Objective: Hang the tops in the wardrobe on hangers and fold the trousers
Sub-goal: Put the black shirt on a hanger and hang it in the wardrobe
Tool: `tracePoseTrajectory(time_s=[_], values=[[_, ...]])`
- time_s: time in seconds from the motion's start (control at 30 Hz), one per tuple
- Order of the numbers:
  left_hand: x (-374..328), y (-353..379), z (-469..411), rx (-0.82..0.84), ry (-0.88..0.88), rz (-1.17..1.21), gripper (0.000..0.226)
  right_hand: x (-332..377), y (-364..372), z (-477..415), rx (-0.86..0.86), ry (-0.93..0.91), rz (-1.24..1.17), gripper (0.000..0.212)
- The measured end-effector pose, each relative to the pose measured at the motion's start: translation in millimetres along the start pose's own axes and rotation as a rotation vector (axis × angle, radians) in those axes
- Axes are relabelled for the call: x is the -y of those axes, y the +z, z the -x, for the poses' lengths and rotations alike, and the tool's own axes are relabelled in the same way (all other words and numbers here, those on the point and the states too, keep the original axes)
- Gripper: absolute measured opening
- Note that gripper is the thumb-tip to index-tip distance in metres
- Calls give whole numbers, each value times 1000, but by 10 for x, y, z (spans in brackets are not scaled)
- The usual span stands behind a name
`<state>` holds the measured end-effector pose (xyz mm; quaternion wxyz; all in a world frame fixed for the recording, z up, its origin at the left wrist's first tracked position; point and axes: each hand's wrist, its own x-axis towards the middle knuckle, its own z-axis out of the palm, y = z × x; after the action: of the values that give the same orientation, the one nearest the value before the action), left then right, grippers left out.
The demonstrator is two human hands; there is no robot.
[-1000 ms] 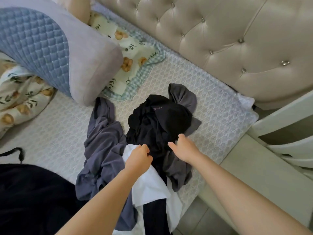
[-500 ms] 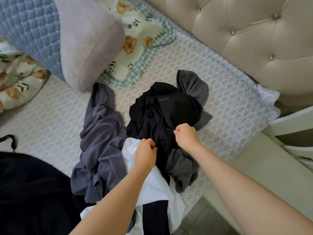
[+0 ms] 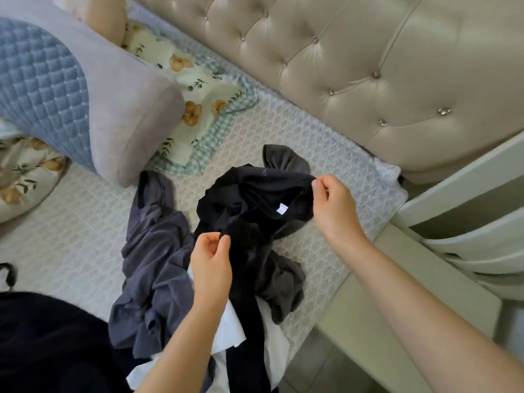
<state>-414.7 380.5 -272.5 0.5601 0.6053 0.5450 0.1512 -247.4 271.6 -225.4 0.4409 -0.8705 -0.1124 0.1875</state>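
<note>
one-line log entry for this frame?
phase: sorting clothes | left hand: pinches black garment | right hand: pinches black garment | grey garment: lying on bed

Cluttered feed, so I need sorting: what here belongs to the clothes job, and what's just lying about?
Job: black garment, pinched by left hand and right hand; blue-grey garment; white garment; dark grey garment.
Lying about: bolster; floral pillow; headboard.

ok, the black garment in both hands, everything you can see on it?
The black garment is soft, matte fabric, crumpled on the clothes pile. A small white label shows inside its opened edge. The right hand pinches that edge; the left hand pinches a fold nearer the person. One long part trails over a white garment; a dark grey garment lies under it.
</note>
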Motion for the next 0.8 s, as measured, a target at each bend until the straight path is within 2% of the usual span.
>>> tracePoseTrajectory(time_s=[0.23, 0.37, 0.47, 0.8], values=[[-917, -98, 395, 118, 188, 109, 9, 469, -807, 577, -169, -30, -88, 30], [-1369, -135, 675, 186, 286, 156, 7, 722, -1255, 914, -276, -21, -225, 28], [-1638, -160, 928, 244, 332, 199, 8, 911, -1546, 1164, -337, 7, -329, 29], [-2541, -254, 1850, 429, 549, 318, 10, 1617, -2555, 2020, -571, -98, -481, 36]])
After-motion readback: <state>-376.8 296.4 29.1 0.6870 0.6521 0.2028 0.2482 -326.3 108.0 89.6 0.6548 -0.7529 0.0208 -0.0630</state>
